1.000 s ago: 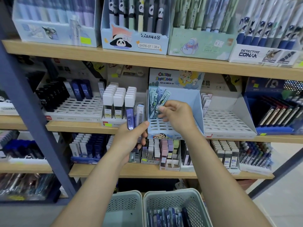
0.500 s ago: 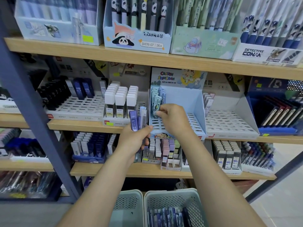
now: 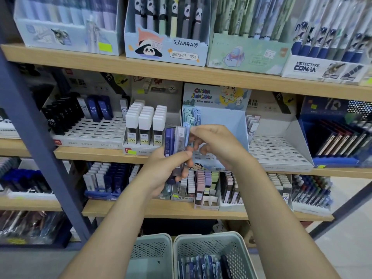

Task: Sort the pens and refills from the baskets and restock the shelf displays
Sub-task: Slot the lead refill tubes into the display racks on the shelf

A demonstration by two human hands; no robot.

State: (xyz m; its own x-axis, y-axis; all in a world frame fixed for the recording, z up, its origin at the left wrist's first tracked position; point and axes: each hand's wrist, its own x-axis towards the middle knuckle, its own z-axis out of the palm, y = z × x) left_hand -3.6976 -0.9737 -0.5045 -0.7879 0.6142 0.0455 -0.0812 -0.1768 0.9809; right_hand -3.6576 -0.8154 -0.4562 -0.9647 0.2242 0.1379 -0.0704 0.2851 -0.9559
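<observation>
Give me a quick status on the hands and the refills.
Left hand grips a stack of refill cases. Right hand pinches the top light-blue case. Blue display box mostly unfilled, nothing in the way.

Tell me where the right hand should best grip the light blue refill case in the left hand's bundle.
Probably its top end: the light blue refill case stands upright, rightmost above the left hand. The right hand can pinch it from the right.
</observation>
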